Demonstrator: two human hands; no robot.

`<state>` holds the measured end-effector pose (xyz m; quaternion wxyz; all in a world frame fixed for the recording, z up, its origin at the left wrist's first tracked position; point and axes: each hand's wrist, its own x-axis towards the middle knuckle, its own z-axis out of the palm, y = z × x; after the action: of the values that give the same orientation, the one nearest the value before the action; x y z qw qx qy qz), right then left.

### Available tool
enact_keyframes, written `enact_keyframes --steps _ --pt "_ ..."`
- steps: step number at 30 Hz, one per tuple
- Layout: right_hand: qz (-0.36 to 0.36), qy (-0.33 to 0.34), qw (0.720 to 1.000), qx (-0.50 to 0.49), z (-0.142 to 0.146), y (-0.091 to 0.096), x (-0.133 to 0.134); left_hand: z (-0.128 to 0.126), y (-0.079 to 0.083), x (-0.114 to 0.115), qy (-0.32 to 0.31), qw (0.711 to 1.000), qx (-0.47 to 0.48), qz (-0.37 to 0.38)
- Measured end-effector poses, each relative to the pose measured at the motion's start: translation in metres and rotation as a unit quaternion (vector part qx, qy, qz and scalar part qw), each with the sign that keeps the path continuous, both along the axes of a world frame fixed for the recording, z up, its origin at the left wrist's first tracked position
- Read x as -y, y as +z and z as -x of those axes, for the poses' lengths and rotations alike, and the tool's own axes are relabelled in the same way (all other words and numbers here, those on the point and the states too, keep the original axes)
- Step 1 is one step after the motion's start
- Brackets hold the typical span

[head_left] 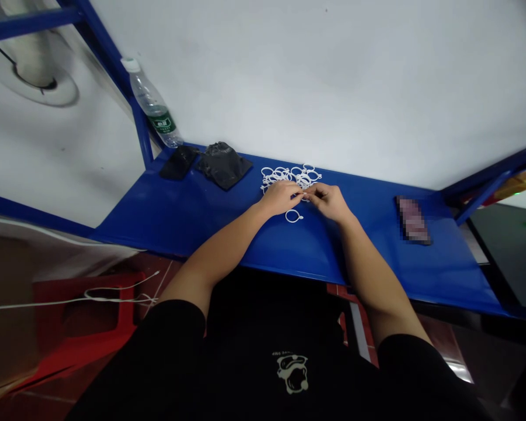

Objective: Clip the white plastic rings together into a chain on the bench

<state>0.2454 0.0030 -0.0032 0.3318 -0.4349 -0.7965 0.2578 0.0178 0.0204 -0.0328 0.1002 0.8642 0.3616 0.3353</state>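
A heap of several small white plastic rings (289, 174) lies on the blue table (193, 216) near the white wall. My left hand (280, 197) and my right hand (328, 200) meet just in front of the heap, fingertips pinched together on a small white piece I cannot make out. One single white ring (293, 216) lies apart on the table, just below and between my two hands.
A clear water bottle (153, 105) leans at the back left by a blue frame post (142, 134). Two black pouches (223, 165) lie left of the rings. A phone (412, 220) rests at the right. A red stool (92, 327) stands below left.
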Motion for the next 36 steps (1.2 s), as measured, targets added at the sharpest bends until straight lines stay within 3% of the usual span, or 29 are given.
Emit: enact_keyframes --steps 11,17,21,24,30,36 --pt "0.009 -0.009 0.999 0.040 -0.004 0.005 0.000 -0.001 0.001 0.001 -0.002 1.000 -0.004 0.023" --pt "0.066 0.033 0.995 0.065 -0.001 -0.001 -0.001 0.002 0.006 0.000 0.044 0.997 -0.013 0.056" --pt "-0.001 -0.064 0.998 0.021 -0.008 -0.011 -0.011 0.004 0.006 0.001 0.042 0.997 -0.010 0.072" --pt "-0.052 -0.137 0.988 0.042 -0.020 -0.021 -0.023 0.002 0.007 0.003 0.034 0.996 -0.014 0.080" --pt "-0.091 -0.130 0.984 0.077 -0.031 -0.036 -0.036 -0.006 0.005 0.010 -0.024 0.993 -0.051 0.107" --pt "-0.095 -0.118 0.984 0.095 -0.032 -0.040 -0.039 -0.011 0.004 0.015 -0.078 0.986 -0.084 0.119"
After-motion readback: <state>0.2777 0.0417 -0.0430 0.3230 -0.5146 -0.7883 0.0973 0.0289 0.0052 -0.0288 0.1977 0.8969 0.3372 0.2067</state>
